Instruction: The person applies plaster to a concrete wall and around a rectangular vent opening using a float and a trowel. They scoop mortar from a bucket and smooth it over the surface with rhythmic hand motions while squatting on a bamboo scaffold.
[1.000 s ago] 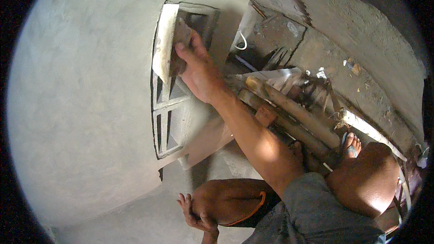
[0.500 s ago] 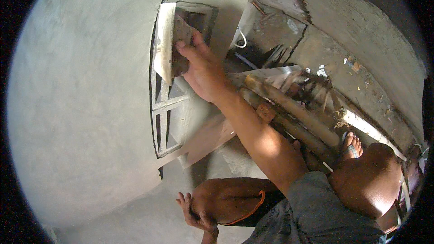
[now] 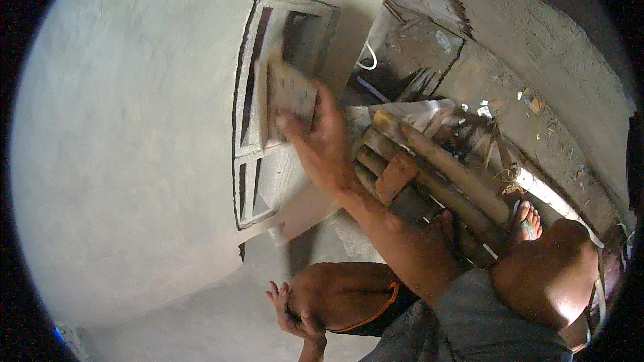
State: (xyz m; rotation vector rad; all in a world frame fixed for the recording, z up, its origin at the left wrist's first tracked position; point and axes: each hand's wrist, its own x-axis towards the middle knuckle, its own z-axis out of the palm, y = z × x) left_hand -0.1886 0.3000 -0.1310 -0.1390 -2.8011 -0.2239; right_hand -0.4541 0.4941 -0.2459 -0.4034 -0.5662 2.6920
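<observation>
My right hand is closed round a flat, greyish rectangular block with a pale edge, blurred by motion. I cannot tell what the block is made of. It stands on edge in front of a vent frame of pale cement, set into the smooth grey wall. The block hides part of the frame's upper openings; whether it touches the frame cannot be told. Low down, my left hand rests against my bent left knee, fingers spread and holding nothing.
Thick bamboo poles lie on the right beside my foot, with a reddish brick piece on them. A white cable loop hangs by the wall's edge. Scraps litter the rough ledge beyond.
My right hand has drawn the block down and slightly right, tilting it so its broad face shows. More of the frame's upper openings is uncovered. My left hand stays at the knee.
</observation>
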